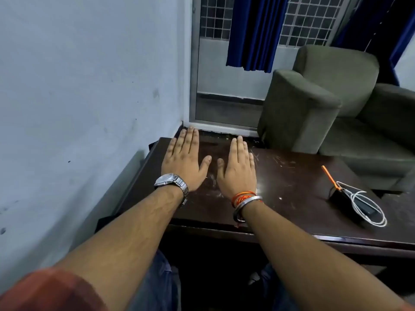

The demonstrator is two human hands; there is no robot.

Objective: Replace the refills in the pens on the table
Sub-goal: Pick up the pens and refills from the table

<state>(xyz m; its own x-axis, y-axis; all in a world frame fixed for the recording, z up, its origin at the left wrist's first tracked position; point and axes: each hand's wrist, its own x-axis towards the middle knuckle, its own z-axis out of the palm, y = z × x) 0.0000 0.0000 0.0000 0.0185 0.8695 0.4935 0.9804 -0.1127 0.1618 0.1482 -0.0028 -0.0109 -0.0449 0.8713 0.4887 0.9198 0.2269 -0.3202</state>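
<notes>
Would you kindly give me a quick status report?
Left hand and right hand flat, empty, above the table. Orange pen untouched at right, beside white cable. Nothing between.

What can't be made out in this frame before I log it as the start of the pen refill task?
- Pens: only one thin orange stick shows in the head view; too small to tell pen from refill.
- Black object under the white cable: dark and partly covered, identity unclear.
- Table: right part cut off by the frame edge.
- Left hand and right hand: backs face the camera, hiding the palms and the surface beneath.
</notes>
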